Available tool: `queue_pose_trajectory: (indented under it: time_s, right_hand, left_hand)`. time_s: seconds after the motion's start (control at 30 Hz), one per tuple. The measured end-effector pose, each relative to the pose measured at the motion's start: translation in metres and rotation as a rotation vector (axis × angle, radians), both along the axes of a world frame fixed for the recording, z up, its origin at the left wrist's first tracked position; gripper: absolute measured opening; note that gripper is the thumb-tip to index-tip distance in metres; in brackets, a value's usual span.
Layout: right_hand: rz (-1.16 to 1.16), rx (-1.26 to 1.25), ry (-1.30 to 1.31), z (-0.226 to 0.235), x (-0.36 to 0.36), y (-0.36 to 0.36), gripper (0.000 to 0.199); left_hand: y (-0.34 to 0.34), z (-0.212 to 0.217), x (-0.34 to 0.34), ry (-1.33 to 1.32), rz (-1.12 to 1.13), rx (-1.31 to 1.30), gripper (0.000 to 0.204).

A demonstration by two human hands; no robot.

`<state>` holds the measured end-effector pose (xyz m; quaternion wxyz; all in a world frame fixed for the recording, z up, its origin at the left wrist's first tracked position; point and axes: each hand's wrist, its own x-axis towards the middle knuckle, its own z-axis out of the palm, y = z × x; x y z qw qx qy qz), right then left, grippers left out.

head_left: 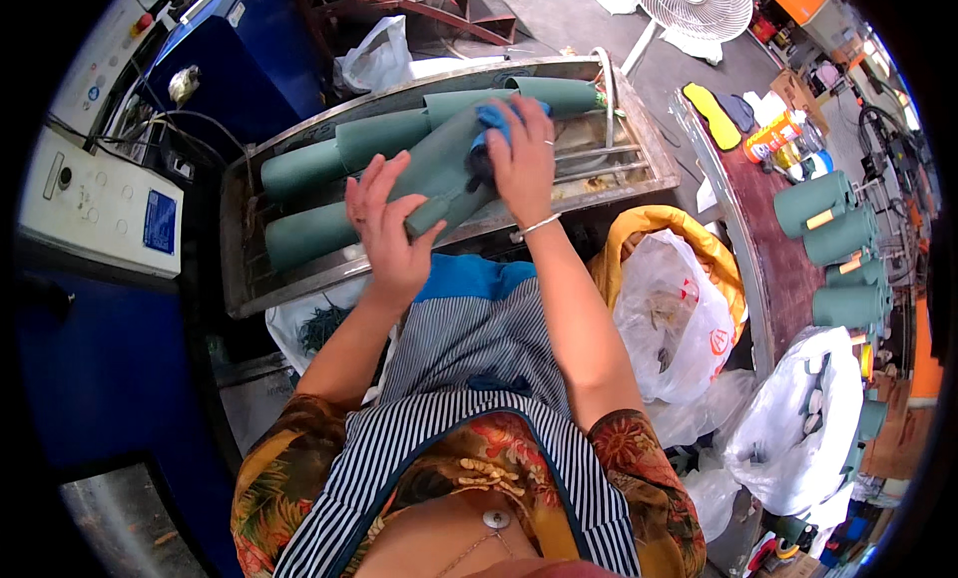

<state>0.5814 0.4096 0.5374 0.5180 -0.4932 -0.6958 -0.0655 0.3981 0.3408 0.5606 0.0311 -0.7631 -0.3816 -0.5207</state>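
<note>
A dark green cylinder (439, 157) slants across the metal tray, above other green cylinders. At its near end, my left hand (391, 234) has its thumb and index finger around a small green flap or edge (429, 216). The other fingers of that hand are spread upward. My right hand (524, 169) is closed around a blue-and-black object (482, 159), pressed against the cylinder's right side. The fingers hide much of that object, so its kind is unclear. Several more green cylinders (381, 139) lie in two rows in the tray.
The long metal tray (244, 279) has bars at its right end. A yellow sack (664, 219) with a plastic bag stands right of me. Beyond it, a dark red table (753, 239) carries bottles and green rolls (813, 204). A blue machine (239, 64) and control box (110, 204) stand left.
</note>
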Motion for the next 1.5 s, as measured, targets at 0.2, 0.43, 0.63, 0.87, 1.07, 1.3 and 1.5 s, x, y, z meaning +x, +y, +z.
queue_pose_trajectory:
  time_s: [0.2,0.43,0.63,0.87,1.07,1.3,1.5]
  right_hand:
    - [0.125,0.007,0.009,-0.012,-0.066,-0.074,0.046]
    - [0.004,-0.071,0.930,0.021,-0.022,0.010,0.056]
    - [0.317,-0.415,0.859,-0.038,-0.079,-0.075,0.067]
    - [0.883,-0.693,2.062,0.019,-0.039,-0.064,0.059]
    - [1.630,-0.554,1.795,-0.010,0.006,-0.030,0.049]
    - [1.128,-0.715,2.232,-0.044,-0.043,-0.114,0.040]
    - [1.051,-0.625,1.579,0.022,0.068,-0.099,0.045]
  left_hand:
    - [0.017,-0.010,0.009,-0.587,-0.010,-0.189,0.022]
    - [-0.016,-0.025,0.017,-0.908,-0.269,-0.399,0.031]
    - [-0.003,-0.002,-0.001,-1.344,-0.444,-0.530,0.040]
    - [-0.013,-0.041,-0.070,-1.526,-0.509,-1.393,0.035]
    - [-0.036,-0.056,-0.041,-1.383,-0.765,-1.392,0.032]
    - [-0.022,-0.040,-0.029,-1.249,-0.647,-1.243,0.047]
    - [0.003,0.001,-0.055,-0.973,-0.883,-1.277,0.069]
